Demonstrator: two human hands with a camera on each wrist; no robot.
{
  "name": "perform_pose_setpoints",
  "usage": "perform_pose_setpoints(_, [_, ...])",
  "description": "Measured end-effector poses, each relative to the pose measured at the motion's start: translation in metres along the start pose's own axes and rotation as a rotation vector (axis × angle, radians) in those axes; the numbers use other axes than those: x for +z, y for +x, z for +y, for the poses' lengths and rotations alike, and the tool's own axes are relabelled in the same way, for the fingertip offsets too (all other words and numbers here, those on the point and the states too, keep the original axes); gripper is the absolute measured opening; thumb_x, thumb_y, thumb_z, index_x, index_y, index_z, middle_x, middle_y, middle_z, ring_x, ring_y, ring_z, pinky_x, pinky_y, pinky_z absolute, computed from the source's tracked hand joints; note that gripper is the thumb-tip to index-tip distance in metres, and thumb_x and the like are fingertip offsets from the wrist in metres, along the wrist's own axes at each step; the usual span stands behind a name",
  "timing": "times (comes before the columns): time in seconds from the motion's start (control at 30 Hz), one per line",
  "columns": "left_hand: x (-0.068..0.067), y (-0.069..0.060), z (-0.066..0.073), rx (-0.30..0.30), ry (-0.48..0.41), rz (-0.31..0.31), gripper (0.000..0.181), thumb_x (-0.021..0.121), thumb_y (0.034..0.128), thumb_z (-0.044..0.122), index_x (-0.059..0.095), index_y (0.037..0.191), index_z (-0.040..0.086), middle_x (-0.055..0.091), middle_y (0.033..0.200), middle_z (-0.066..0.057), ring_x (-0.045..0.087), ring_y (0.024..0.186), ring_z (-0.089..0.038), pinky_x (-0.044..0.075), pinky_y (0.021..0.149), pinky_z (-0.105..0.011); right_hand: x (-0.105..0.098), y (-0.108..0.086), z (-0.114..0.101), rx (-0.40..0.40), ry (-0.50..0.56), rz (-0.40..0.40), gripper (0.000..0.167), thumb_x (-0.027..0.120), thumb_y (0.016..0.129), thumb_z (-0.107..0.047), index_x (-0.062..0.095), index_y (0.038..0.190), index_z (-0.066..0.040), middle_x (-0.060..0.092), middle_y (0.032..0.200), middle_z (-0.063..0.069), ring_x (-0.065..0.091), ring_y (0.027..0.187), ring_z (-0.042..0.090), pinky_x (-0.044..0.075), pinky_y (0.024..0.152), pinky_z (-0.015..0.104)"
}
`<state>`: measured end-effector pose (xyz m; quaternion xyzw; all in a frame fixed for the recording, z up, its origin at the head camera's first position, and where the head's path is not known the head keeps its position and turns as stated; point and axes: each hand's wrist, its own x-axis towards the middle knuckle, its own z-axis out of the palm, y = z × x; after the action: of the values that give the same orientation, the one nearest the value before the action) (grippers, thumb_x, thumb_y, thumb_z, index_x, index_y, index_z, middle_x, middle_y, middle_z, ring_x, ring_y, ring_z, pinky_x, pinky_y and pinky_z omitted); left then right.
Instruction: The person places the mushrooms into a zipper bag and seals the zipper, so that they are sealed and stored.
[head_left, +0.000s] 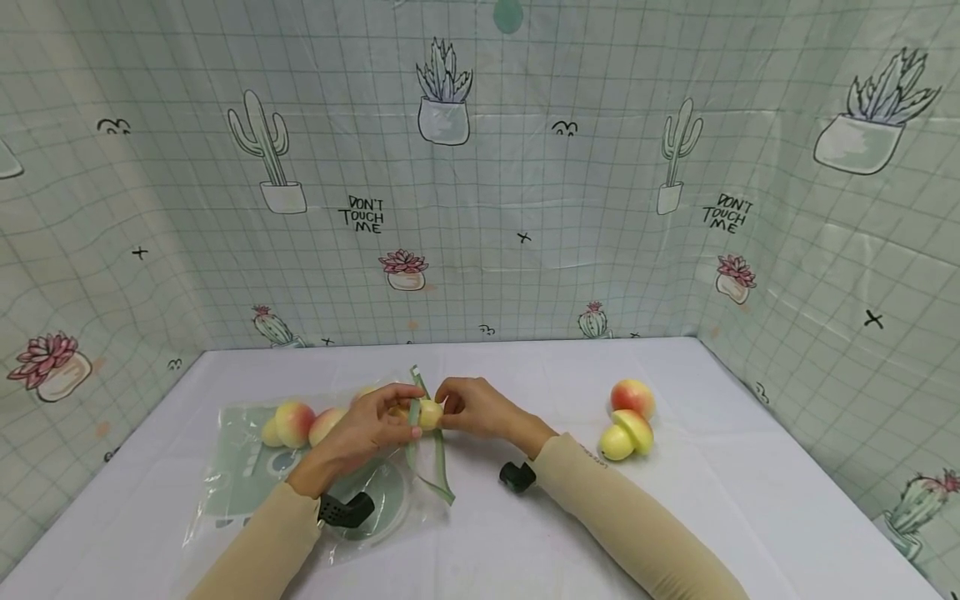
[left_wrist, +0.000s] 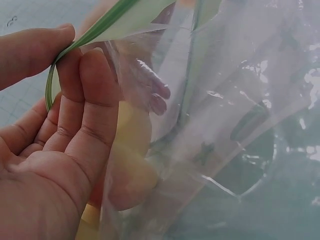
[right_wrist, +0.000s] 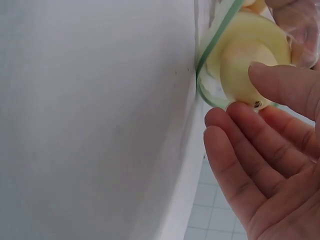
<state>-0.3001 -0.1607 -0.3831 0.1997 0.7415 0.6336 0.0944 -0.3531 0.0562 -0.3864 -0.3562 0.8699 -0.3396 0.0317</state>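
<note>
A clear plastic bag with a green-edged mouth lies on the left of the table. My left hand pinches the green edge of that mouth between thumb and fingers in the left wrist view. At the mouth, my right hand holds a pale yellow pear between thumb and fingertips. A dark spot marks the pear's near end. Inside the bag are several yellow and red fruits, blurred by the plastic in the left wrist view. My left hand partly hides them in the head view.
To the right on the white table sit a red-and-yellow peach and a yellow pear, close together. A patterned cloth wall stands behind and along both sides of the table.
</note>
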Motion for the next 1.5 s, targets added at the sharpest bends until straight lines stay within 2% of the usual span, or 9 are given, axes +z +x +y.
perform_pose_setpoints(0.43, [0.0014,-0.0014,0.0021,-0.001,0.036,0.032,0.057,0.073,0.0784,-0.003,0.050,0.131,-0.003,0.049,0.107,-0.013,0.051,0.080,-0.016,0.047,0.063,-0.020,0.0070,0.0035,-0.0044,0.018,-0.029,-0.005,0.026,0.075,0.082,-0.012,0.062,0.104,-0.008,0.066,0.080,-0.004,0.060,0.072,0.005,0.049,0.065,0.022])
perform_pose_setpoints(0.9, [0.0004,-0.0015,-0.0001,-0.008,-0.034,0.004,0.061,0.074,0.0782,-0.001,0.046,0.132,-0.005,0.047,0.108,-0.011,0.052,0.081,-0.013,0.047,0.065,-0.020,0.0092,0.0067,-0.0074,0.031,-0.019,0.006,0.022,0.074,0.083,-0.009,0.063,0.102,-0.008,0.067,0.080,-0.002,0.061,0.070,0.005,0.049,0.063,0.022])
perform_pose_setpoints(1.17, [0.0006,-0.0025,0.0016,-0.002,-0.026,-0.010,0.061,0.075,0.0787,0.002,0.047,0.132,-0.004,0.047,0.110,-0.012,0.052,0.084,-0.015,0.048,0.066,-0.021,0.0097,0.0077,-0.0099,0.031,-0.002,0.009,0.022,0.074,0.082,-0.008,0.064,0.101,-0.007,0.068,0.078,-0.002,0.061,0.070,0.005,0.049,0.064,0.022])
perform_pose_setpoints(1.5, [0.0009,-0.0021,0.0020,-0.009,-0.001,0.009,0.056,0.071,0.0797,-0.003,0.049,0.131,-0.002,0.046,0.110,-0.012,0.052,0.084,-0.015,0.048,0.066,-0.021,0.0060,0.0073,-0.0048,0.054,-0.003,0.004,0.025,0.074,0.083,-0.011,0.063,0.105,-0.007,0.069,0.083,-0.002,0.063,0.075,0.005,0.050,0.069,0.023])
